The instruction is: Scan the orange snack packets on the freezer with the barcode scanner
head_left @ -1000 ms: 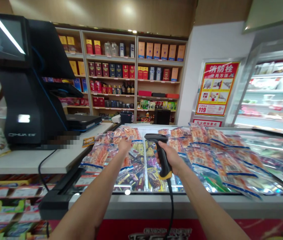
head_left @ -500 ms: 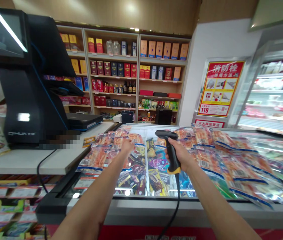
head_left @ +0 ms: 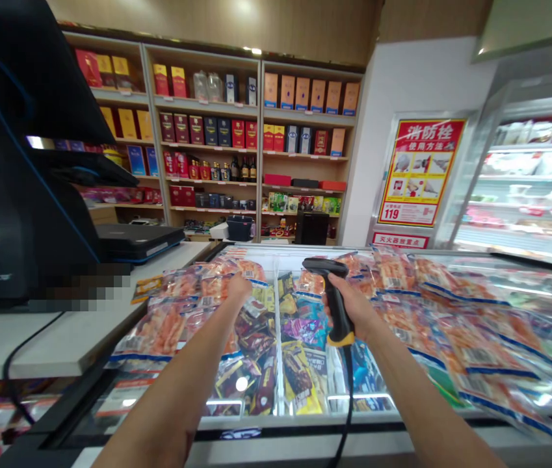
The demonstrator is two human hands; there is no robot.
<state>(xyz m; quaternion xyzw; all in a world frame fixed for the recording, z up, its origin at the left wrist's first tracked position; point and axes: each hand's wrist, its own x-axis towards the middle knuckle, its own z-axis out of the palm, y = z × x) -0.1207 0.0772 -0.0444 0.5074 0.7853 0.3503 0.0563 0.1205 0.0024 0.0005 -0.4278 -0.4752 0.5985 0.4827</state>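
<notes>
Centrally, the right hand grips a barcode scanner above the glass-topped freezer of packaged snacks, while the left hand rests, fingers curled, on orange sausage packs.

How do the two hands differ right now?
The right hand is wrapped around the upright barcode scanner handle; the left hand holds no tool and rests on the orange packets. The left reaches slightly farther forward. Both are bare and stretched over the freezer lid.

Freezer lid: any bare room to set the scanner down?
Bare glass runs down the middle, between the left hand and the scanner. Snack packets crowd the right, more the left; the white counter is bare.
</notes>
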